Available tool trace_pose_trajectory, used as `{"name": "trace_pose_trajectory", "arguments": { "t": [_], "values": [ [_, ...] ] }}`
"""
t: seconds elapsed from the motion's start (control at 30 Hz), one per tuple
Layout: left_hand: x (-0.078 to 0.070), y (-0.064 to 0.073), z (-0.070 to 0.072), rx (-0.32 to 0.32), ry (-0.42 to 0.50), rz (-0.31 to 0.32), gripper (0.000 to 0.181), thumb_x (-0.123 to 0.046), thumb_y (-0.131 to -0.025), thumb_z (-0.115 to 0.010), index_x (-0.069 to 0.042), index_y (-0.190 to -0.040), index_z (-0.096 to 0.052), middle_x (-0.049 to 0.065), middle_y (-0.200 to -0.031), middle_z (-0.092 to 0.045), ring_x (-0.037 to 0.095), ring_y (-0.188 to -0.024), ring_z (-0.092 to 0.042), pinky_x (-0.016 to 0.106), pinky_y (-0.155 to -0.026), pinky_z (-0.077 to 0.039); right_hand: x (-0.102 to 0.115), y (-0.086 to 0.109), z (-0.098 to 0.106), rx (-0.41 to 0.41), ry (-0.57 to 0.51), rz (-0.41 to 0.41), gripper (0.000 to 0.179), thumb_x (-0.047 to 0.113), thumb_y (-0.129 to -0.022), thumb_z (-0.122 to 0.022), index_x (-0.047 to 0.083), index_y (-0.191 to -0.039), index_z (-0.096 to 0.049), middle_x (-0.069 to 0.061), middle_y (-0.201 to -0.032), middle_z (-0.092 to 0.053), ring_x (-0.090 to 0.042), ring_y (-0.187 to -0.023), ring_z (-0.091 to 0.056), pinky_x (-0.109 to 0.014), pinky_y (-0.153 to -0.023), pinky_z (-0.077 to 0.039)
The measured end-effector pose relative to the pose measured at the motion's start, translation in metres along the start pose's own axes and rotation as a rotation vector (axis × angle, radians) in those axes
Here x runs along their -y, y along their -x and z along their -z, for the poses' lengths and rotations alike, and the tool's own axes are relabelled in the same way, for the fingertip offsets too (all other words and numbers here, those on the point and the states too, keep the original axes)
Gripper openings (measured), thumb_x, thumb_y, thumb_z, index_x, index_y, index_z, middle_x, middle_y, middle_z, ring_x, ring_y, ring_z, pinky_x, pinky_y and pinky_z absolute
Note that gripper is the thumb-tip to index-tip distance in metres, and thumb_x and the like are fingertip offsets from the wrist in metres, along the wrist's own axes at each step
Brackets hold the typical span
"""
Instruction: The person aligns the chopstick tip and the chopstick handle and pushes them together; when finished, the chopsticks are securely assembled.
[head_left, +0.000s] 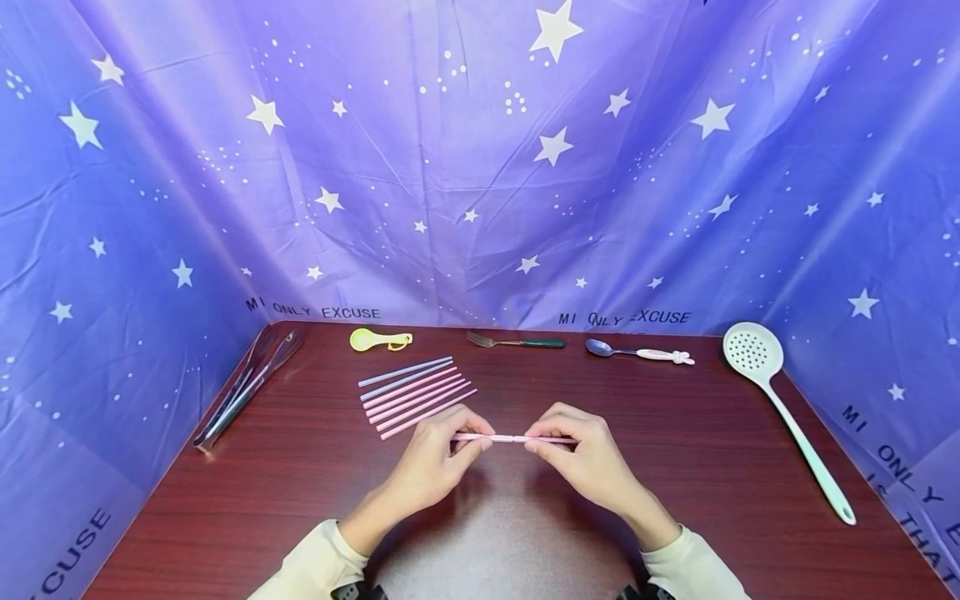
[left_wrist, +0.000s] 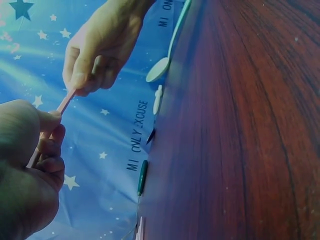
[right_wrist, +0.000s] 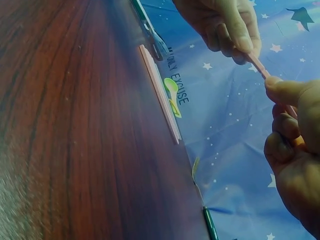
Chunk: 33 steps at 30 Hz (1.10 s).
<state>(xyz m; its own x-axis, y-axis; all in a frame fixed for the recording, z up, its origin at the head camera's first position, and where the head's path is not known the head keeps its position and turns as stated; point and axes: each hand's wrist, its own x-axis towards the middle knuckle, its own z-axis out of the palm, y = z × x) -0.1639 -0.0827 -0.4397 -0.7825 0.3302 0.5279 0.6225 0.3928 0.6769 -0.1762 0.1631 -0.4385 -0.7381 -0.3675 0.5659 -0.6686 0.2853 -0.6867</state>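
Both hands hold one slender pink straw (head_left: 504,438) level above the near middle of the table. My left hand (head_left: 426,458) pinches it between thumb and fingers on the left side. On the right, the thumb and fingers of my right hand (head_left: 592,458) grip it the same way. A short stretch shows between the fingertips, with a thin line across it near the right fingers. In the left wrist view the straw (left_wrist: 66,102) runs from one hand to the other. Several pink straws (head_left: 420,400) and a few blue ones (head_left: 405,372) lie side by side beyond the left hand.
Along the back edge lie a yellow measuring spoon (head_left: 363,339), a green-handled fork (head_left: 543,342) and a spoon with a white handle (head_left: 656,355). Metal tongs (head_left: 247,398) lie at the left edge, a pale green skimmer (head_left: 806,442) at the right. Starry cloth (head_left: 480,192) walls the table.
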Motion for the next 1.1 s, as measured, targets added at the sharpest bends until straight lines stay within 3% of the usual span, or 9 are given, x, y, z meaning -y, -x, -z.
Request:
{"name": "trace_pose_trajectory", "arguments": {
  "t": [0.27, 0.47, 0.67, 1.1],
  "values": [
    [0.003, 0.000, -0.004, -0.024, 0.014, 0.003, 0.007, -0.006, -0.092, -0.075, -0.011, -0.094, -0.071, -0.006, -0.077, -0.061, -0.002, -0.064, -0.042, 0.014, -0.055, -0.036, -0.007, -0.001, -0.008, -0.011, -0.004, 0.019, 0.013, 0.004, -0.087, -0.081, 0.016, -0.091, -0.078, 0.005, -0.082, -0.067, -0.005, -0.070, -0.057, -0.016, -0.058, -0.046],
    [0.001, 0.000, 0.001, -0.022, -0.024, 0.036, 0.007, -0.007, -0.091, -0.077, -0.012, -0.095, -0.073, -0.008, -0.077, -0.061, -0.001, -0.064, -0.044, 0.015, -0.055, -0.038, -0.010, -0.002, -0.013, -0.051, 0.024, 0.027, 0.017, 0.002, -0.083, -0.084, 0.016, -0.091, -0.078, 0.003, -0.081, -0.069, -0.006, -0.071, -0.058, -0.016, -0.060, -0.047],
    [0.003, 0.005, 0.010, -0.045, -0.066, 0.050, 0.016, -0.005, -0.090, -0.078, -0.016, -0.101, -0.074, -0.009, -0.076, -0.059, 0.001, -0.062, -0.046, 0.016, -0.054, -0.040, -0.014, -0.003, -0.016, -0.112, 0.057, -0.056, 0.019, -0.001, -0.079, -0.085, 0.014, -0.086, -0.076, 0.001, -0.076, -0.066, -0.002, -0.066, -0.051, -0.017, -0.055, -0.043],
    [0.016, 0.025, 0.040, -0.136, -0.092, 0.173, 0.018, -0.011, -0.083, -0.086, -0.024, -0.090, -0.074, -0.016, -0.065, -0.060, -0.004, -0.056, -0.046, 0.018, -0.049, -0.040, -0.021, -0.004, -0.005, -0.058, -0.033, -0.176, 0.014, 0.009, -0.090, -0.079, 0.021, -0.098, -0.077, 0.003, -0.080, -0.065, -0.006, -0.064, -0.051, -0.022, -0.054, -0.042]
  ]
}}
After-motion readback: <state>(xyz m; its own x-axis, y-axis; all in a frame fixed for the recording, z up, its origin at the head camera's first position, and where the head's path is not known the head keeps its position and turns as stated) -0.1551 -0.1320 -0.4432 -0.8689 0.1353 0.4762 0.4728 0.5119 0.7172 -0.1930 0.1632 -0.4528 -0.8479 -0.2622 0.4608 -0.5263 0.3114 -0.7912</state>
